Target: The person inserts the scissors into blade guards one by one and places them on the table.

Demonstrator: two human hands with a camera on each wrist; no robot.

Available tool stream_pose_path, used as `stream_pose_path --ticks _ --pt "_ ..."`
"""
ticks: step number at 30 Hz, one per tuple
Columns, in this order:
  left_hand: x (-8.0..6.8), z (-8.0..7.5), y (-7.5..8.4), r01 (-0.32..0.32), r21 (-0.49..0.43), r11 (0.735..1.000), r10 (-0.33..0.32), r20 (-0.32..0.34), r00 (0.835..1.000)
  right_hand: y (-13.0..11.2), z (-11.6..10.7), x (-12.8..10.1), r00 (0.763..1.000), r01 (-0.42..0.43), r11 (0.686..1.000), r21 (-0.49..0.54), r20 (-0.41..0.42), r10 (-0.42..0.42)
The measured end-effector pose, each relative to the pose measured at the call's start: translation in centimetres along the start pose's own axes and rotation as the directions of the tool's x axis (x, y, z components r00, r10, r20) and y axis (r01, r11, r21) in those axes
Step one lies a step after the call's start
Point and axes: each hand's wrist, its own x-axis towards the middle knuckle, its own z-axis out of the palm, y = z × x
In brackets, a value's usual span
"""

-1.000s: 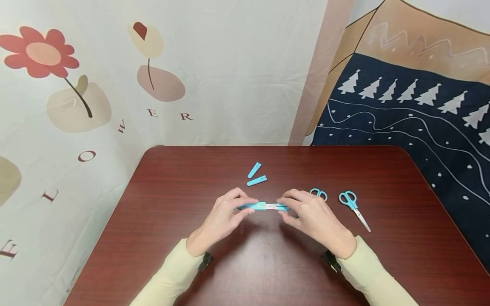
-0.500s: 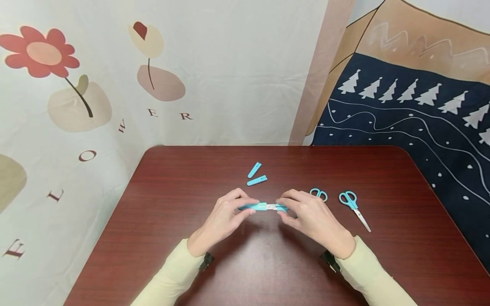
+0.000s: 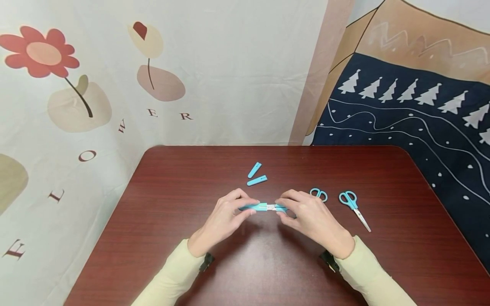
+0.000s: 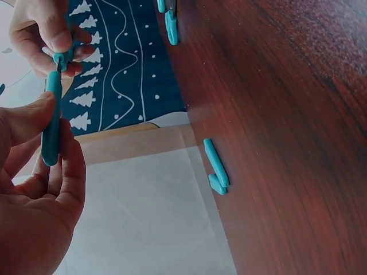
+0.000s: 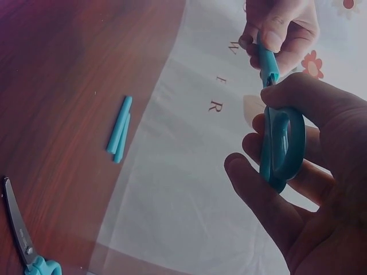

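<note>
Between thumb and fingers, my left hand point(image 3: 226, 214) pinches a light-blue blade cover point(image 4: 51, 123). My right hand point(image 3: 311, 216) grips a pair of scissors point(image 5: 287, 143) by its blue handles. The blades run into the cover, and only a short stretch of metal shows between cover and handles in the head view. Both hands are held above the table, facing each other. Beyond them lie two more blue covers, one slanted point(image 3: 254, 170) and one flatter point(image 3: 257, 180), close together.
On the right lies a second pair of scissors point(image 3: 355, 210), its blades toward the front. Blue handles of another pair point(image 3: 318, 194) show behind my right hand, which hides the remainder. The brown table point(image 3: 183, 178) meets a patterned cloth point(image 3: 229, 85) at its back edge.
The cover and the scissors have come slightly closer together, so less blade shows between them. The right hand has shifted a little to the left; the things on the table have not moved.
</note>
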Motion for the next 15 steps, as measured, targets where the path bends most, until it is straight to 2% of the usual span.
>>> stream_pose_path --ticks 4,15 --pt "-0.02 0.00 -0.01 -0.009 0.003 1.000 0.009 -0.005 1.000 -0.01 0.01 0.00 1.000 0.004 1.000 -0.001 -0.005 -0.004" --pt "0.02 -0.10 0.06 0.021 0.008 1.000 -0.021 0.014 1.000 -0.05 0.04 0.03 1.000 0.002 1.000 -0.004 -0.008 -0.002"
